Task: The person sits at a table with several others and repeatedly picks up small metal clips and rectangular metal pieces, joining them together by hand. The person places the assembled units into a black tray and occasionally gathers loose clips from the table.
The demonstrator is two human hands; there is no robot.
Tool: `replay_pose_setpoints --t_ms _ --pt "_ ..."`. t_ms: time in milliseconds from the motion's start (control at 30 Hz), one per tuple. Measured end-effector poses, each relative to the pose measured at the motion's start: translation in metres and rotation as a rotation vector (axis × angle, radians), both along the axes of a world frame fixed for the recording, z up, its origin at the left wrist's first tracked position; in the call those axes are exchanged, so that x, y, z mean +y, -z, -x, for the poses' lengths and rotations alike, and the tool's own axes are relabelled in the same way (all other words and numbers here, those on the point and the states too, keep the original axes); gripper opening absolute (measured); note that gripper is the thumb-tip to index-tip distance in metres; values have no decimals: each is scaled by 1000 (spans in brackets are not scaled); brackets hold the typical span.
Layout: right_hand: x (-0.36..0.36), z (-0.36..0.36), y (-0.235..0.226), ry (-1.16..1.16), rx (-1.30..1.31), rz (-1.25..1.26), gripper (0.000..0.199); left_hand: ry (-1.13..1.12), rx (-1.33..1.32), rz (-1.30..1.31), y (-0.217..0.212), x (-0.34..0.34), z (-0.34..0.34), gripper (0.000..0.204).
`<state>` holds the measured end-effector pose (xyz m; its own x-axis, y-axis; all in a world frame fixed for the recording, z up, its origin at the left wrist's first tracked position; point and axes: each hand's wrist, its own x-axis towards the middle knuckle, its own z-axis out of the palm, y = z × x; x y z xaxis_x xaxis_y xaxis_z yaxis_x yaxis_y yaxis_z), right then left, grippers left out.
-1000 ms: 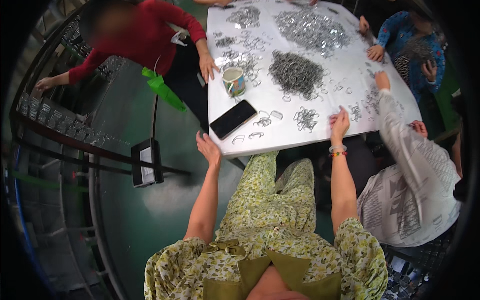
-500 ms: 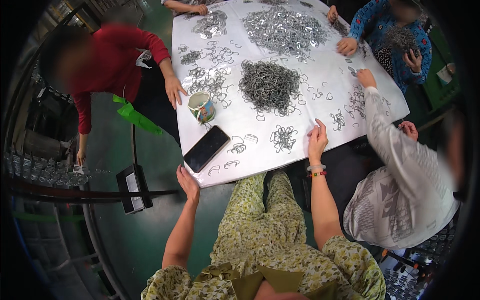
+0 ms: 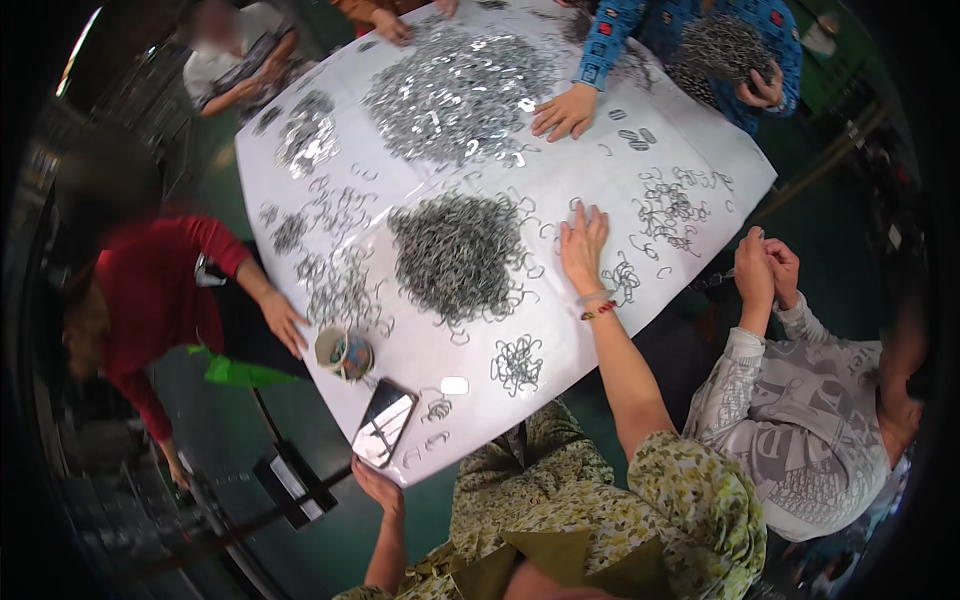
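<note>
My right hand (image 3: 584, 248) lies stretched over the white table (image 3: 590, 335), fingers spread, with nothing seen in it. It is just right of a tall dark heap of bent wire rings (image 3: 455, 255); a few loose ones lie near its fingertips. A small cluster of wire rings (image 3: 622, 278) sits beside my right wrist, which wears a bracelet. My left hand (image 3: 378, 487) rests at the table's near left corner, fingers extended along the edge. Close to it lies a black smartphone (image 3: 385, 424) with a glare on its screen. More wire rings (image 3: 517, 364) lie in front of me.
A paper cup (image 3: 344, 353) stands behind the phone. Shiny flat metal pieces (image 3: 455, 95) form a wide pile at the far side. Co-workers surround the table: a red sleeve (image 3: 215, 245) at left, a blue patterned sleeve (image 3: 610, 45) far right, a grey-white shirt (image 3: 780, 420) at right.
My right hand has reached farther over the table, spreading its fingers. My view has shifted and turned. The co-worker at right has drawn a hand back from the table, bringing both hands together.
</note>
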<state>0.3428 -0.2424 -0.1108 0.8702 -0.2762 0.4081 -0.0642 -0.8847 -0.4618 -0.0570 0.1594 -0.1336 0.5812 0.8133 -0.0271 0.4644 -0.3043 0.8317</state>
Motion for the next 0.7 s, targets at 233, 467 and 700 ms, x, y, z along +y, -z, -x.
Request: replay_pose_setpoints --t_ms 233,467,700 --pt "40 5 -3 -302 4 -169 37 38 86 -61 14 6 9 58" --pt "92 44 -42 -412 133 -520 34 -38 230 -126 -15 -11 -10 52" --pt "50 14 -84 -274 241 -560 36 -34 269 -140 -15 -11 -6 49"
